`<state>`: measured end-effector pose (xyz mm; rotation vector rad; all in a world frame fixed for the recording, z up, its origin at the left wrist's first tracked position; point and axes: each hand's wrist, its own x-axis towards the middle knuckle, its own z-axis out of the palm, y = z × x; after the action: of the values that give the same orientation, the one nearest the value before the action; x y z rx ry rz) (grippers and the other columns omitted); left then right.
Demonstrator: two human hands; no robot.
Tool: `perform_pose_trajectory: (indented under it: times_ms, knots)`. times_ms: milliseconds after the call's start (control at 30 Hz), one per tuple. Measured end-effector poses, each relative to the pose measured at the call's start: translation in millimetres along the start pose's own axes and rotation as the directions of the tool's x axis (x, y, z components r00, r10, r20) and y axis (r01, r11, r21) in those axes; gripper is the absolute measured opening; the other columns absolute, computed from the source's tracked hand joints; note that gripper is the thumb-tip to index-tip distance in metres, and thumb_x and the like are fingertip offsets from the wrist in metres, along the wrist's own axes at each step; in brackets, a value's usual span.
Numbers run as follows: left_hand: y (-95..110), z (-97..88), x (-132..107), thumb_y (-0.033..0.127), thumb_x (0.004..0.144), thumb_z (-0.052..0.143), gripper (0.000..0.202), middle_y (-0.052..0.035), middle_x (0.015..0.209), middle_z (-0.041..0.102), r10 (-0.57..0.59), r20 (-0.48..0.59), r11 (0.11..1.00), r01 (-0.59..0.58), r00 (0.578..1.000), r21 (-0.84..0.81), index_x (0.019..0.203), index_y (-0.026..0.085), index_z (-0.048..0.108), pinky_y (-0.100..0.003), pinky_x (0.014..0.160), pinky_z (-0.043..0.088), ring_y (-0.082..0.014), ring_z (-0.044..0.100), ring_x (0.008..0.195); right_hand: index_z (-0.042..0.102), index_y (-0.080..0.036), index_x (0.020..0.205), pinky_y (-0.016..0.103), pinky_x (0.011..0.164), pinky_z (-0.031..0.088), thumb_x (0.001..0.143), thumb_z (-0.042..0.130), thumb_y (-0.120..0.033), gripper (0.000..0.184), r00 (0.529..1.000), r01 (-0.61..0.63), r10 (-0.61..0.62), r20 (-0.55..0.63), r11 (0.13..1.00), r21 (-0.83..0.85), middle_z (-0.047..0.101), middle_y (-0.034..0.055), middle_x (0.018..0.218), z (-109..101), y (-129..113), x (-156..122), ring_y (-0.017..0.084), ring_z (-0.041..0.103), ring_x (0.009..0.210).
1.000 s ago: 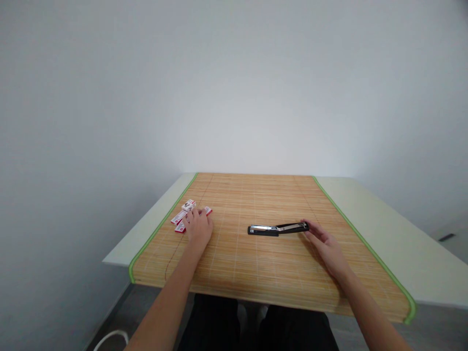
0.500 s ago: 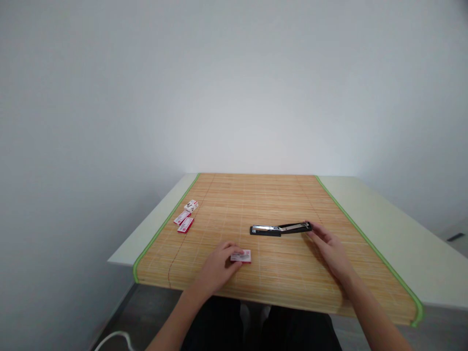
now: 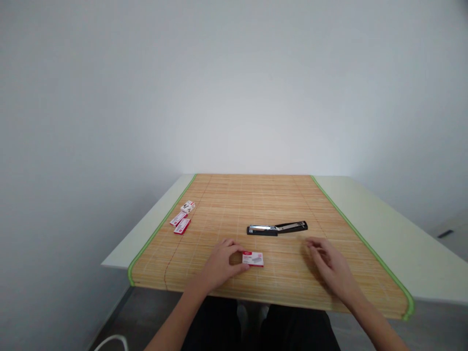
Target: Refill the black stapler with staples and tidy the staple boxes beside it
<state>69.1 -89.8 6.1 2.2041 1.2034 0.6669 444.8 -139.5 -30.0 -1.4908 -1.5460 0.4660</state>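
Observation:
My left hand (image 3: 222,263) has its thumb and forefinger at the left end of a small red and white staple box (image 3: 253,259), which lies flat on the bamboo mat. Behind the box lies a black stapler (image 3: 278,228), folded wide open with its metal inside showing. My right hand (image 3: 327,261) hovers over the mat in front of the stapler's right end, apart from it. Its fingers are loosely bent and nothing shows in them.
Three more small red and white boxes (image 3: 182,225) lie close together near the mat's left edge. The green-edged bamboo mat (image 3: 252,195) covers the middle of a white table (image 3: 365,209), which stands against a wall. A white cable (image 3: 113,338) shows at lower left.
My right hand has let go of the stapler and drawn back toward me. The staple box has shifted right, out from under my left fingers, so more of its top shows.

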Motion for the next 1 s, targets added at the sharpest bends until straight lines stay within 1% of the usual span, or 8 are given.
perform_pose_trajectory:
  times_ms: [67,133,233,333,533,767,900,1000]
  knots:
    - [7,10.2,8,0.049,0.080,0.080,0.039,-0.0044,0.117,0.065,0.024,-0.003,1.000,-0.024,1.000,-0.007,0.115,0.033,0.074,-0.040,0.101,0.045,-0.0262,0.057,0.113,0.069,-0.039,0.127,0.056,0.110,0.049,0.095,0.058,-0.048,0.035,0.956,0.183,-0.157,0.246,0.979,-0.085,0.068,0.0045,0.131,-1,-22,-3,0.034,0.061,0.124]
    - [13,19.0,16,0.050,0.080,0.080,0.039,-0.0042,0.116,0.064,0.046,-0.004,0.999,-0.046,0.999,-0.014,0.115,0.034,0.074,-0.040,0.100,0.045,-0.0261,0.058,0.113,0.063,-0.042,0.137,0.055,0.118,0.042,0.096,0.058,-0.044,0.041,0.861,0.325,-0.250,0.443,0.940,-0.103,0.063,0.0004,0.142,-2,-40,-1,0.033,0.053,0.135]
    - [17,26.1,24,0.051,0.079,0.081,0.039,-0.0046,0.116,0.064,0.054,-0.009,0.998,-0.054,0.999,-0.020,0.113,0.033,0.075,-0.041,0.101,0.045,-0.0266,0.058,0.113,0.053,-0.045,0.146,0.054,0.124,0.034,0.097,0.059,-0.042,0.050,0.750,0.424,-0.290,0.595,0.901,-0.095,0.052,-0.0051,0.155,-4,-51,8,0.031,0.045,0.145]
    - [16,27.8,26,0.052,0.077,0.083,0.041,-0.0046,0.117,0.063,0.055,-0.014,0.998,-0.056,0.998,-0.025,0.113,0.033,0.076,-0.041,0.101,0.046,-0.0266,0.058,0.113,0.050,-0.046,0.146,0.053,0.127,0.028,0.095,0.064,-0.041,0.054,0.698,0.458,-0.304,0.648,0.886,-0.078,0.043,-0.0087,0.160,-7,-50,17,0.030,0.039,0.149]
    - [15,27.5,26,0.052,0.077,0.082,0.039,-0.0020,0.116,0.062,0.066,-0.014,0.997,-0.066,0.998,-0.033,0.112,0.034,0.075,-0.038,0.101,0.046,-0.0240,0.058,0.111,0.052,-0.047,0.144,0.051,0.130,0.020,0.093,0.067,-0.038,0.053,0.636,0.466,-0.325,0.700,0.884,-0.013,0.035,-0.0115,0.162,-10,-52,29,0.028,0.036,0.152]
    - [17,27.4,31,0.054,0.077,0.082,0.042,-0.0031,0.119,0.062,0.083,0.015,0.996,-0.083,0.996,-0.019,0.115,0.035,0.076,-0.039,0.101,0.045,-0.0254,0.058,0.111,0.053,-0.044,0.144,0.048,0.130,0.021,0.093,0.067,-0.036,0.054,0.606,0.482,-0.356,0.711,0.876,0.027,0.037,-0.0101,0.162,-5,-59,34,0.025,0.036,0.151]
    - [19,30.9,35,0.054,0.077,0.082,0.043,-0.0038,0.119,0.062,0.106,0.023,0.994,-0.106,0.994,-0.009,0.115,0.036,0.076,-0.039,0.101,0.045,-0.0261,0.058,0.112,0.056,-0.044,0.142,0.046,0.131,0.021,0.093,0.067,-0.037,0.051,0.588,0.499,-0.385,0.711,0.865,0.055,0.042,-0.0096,0.159,-1,-62,37,0.025,0.038,0.150]
    - [21,33.8,38,0.054,0.077,0.083,0.043,-0.0038,0.117,0.062,0.133,0.016,0.991,-0.133,0.991,-0.008,0.115,0.035,0.076,-0.040,0.100,0.044,-0.0259,0.058,0.112,0.052,-0.043,0.146,0.046,0.131,0.020,0.095,0.064,-0.039,0.052,0.560,0.541,-0.376,0.738,0.841,0.019,0.038,-0.0087,0.162,0,-61,40,0.025,0.035,0.152]
